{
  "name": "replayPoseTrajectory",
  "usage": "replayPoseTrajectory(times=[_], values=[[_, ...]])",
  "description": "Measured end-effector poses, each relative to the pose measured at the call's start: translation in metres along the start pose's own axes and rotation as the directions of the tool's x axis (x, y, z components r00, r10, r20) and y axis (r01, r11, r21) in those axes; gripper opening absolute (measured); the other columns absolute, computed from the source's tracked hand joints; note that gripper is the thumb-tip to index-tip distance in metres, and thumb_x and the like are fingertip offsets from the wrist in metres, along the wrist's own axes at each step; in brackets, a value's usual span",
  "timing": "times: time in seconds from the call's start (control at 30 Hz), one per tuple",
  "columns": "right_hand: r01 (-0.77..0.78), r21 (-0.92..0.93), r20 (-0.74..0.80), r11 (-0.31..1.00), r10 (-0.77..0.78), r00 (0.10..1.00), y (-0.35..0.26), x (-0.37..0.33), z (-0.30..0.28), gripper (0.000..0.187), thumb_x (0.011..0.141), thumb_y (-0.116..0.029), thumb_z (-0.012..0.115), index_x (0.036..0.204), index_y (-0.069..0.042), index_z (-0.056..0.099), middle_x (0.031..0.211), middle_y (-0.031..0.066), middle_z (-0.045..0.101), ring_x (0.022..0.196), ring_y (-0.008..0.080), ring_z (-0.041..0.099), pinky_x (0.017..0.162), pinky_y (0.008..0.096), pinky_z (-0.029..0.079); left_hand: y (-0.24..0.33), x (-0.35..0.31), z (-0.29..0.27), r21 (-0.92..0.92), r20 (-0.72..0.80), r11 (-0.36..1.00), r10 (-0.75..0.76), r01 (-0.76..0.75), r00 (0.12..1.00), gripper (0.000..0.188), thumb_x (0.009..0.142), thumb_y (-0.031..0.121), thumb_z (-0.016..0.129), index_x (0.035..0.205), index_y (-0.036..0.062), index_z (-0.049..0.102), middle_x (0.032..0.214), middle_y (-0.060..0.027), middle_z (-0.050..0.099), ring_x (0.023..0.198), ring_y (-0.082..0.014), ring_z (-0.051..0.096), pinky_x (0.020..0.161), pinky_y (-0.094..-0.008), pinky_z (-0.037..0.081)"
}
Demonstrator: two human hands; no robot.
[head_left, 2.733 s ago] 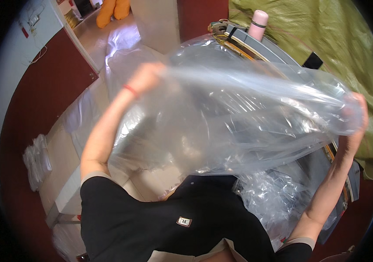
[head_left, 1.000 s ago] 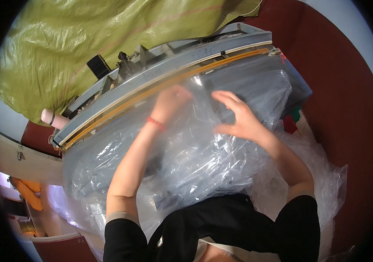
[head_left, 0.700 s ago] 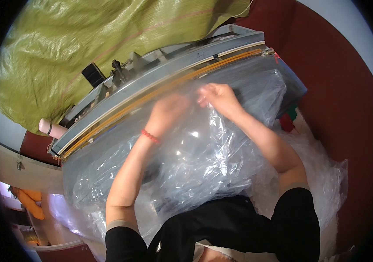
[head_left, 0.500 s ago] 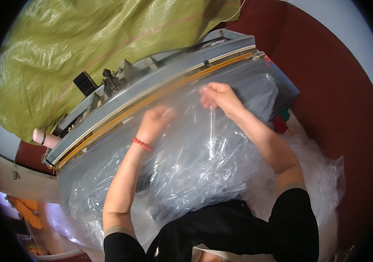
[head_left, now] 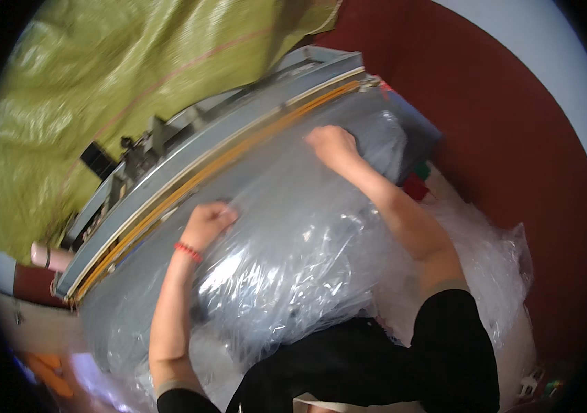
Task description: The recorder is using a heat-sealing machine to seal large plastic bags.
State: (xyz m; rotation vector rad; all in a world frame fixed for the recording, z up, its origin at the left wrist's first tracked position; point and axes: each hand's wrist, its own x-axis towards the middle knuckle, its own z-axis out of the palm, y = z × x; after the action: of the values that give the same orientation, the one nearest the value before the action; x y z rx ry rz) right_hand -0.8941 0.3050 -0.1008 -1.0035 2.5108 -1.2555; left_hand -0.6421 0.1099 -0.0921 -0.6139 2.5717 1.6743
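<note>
Dark red wall panel (head_left: 472,117) stands to your right; a crumpled yellow-green woven tarp (head_left: 149,55) spreads across the far left. Before you, a slanting dark grey surface (head_left: 414,138), backed by a long grey-blue metal rail (head_left: 238,122) with a narrow orange-yellow strip (head_left: 314,102) along its near side. Clear, shiny plastic film (head_left: 273,268) lies over most of that surface, smoother close to the rail, wrinkled and glinting toward your body.

Your left hand (head_left: 211,224), a red beaded bracelet (head_left: 188,252) at its wrist, has its fingers curled narrow, pinching the film. Your right hand (head_left: 334,148), higher and nearer the rail, has its fingers folded in on the film too; their tips are blurred. Hands well apart, film stretching between them.

Pink cylindrical flask (head_left: 51,257) leans by the rail's left end. Loose clear plastic heap (head_left: 486,268) sits beyond your right forearm.
</note>
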Motion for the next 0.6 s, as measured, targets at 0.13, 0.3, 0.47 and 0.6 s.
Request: replayPoseTrajectory(times=[0.13, 0.3, 0.47, 0.6], values=[[-0.109, -0.567, -0.26, 0.817, -0.052, 0.964, 0.052, 0.003, -0.035, 0.022, 0.078, -0.027, 0.056, 0.075, -0.007, 0.063, 0.072, 0.0117, 0.061, 0.073, 0.0291, 0.059, 0.065, 0.038, 0.046, -0.012, -0.018, -0.011, -0.041, 0.049, 0.998, -0.049, 0.051, 0.998, 0.015, 0.08, 0.012, 0.06, 0.068, 0.0019, 0.058, 0.056, 0.0026, 0.051, 0.05, -0.0039, 0.045, 0.045, -0.0191, 0.036], [-0.2, -0.55, -0.461, 0.811, -0.095, 0.882, 0.11, 0.007, -0.081, 0.023, 0.074, -0.03, 0.06, 0.074, -0.007, 0.064, 0.075, 0.0127, 0.06, 0.074, 0.0299, 0.059, 0.065, 0.0385, 0.046, -0.023, -0.026, -0.016, -0.026, 0.014, 0.998, -0.049, 0.05, 0.999, 0.01, 0.079, 0.006, 0.059, 0.07, 0.0012, 0.059, 0.059, 0.0012, 0.054, 0.053, -0.005, 0.047, 0.049, -0.0203, 0.04], [-0.272, -0.478, -0.61, 0.835, -0.093, 0.787, 0.129, 0.025, -0.09, 0.026, 0.068, -0.032, 0.066, 0.073, -0.006, 0.063, 0.084, 0.01, 0.057, 0.084, 0.029, 0.055, 0.067, 0.0404, 0.046, -0.02, -0.037, -0.02, -0.046, 0.043, 0.997, -0.053, 0.055, 0.998, 0.007, 0.079, 0.005, 0.059, 0.074, 0.0003, 0.059, 0.062, 0.0, 0.056, 0.053, -0.0055, 0.049, 0.047, -0.0205, 0.041], [-0.235, -0.473, -0.648, 0.849, -0.154, 0.746, 0.144, 0.035, -0.089, 0.027, 0.066, -0.032, 0.069, 0.074, -0.007, 0.063, 0.084, 0.0094, 0.056, 0.085, 0.029, 0.053, 0.068, 0.0403, 0.045, -0.017, -0.082, -0.049, 0.048, 0.163, 0.98, -0.199, 0.194, 0.966, 0.003, 0.078, 0.002, 0.059, 0.077, -0.0005, 0.059, 0.066, -0.002, 0.058, 0.055, -0.0075, 0.053, 0.047, -0.0216, 0.043]])
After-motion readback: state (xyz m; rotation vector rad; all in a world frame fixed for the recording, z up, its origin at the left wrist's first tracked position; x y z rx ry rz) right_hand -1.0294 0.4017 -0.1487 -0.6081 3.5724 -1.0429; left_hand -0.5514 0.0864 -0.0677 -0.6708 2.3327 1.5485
